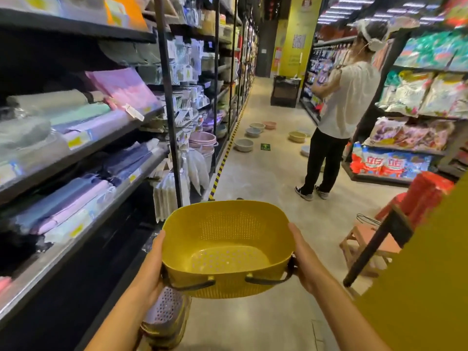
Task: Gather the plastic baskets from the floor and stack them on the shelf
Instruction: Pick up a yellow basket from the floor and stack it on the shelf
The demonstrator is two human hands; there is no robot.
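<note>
The left hand (pixel 149 267) and right hand (pixel 305 262) each gripped one end of the yellow basket (pixel 228 249), which they held level with its long axis running left to right. Just below the left hand stood a lilac stack (pixel 167 317), near the left shelf (pixel 50 257).

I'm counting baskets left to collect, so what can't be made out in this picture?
Head view:
The far floor baskets are small, blurred; count unsure.
A pale basket is partly hidden behind the other person's leg.
The lilac stack is covered by the yellow basket and left forearm; number unclear.
Fingers of left hand and right hand are hidden behind the yellow basket.
</note>
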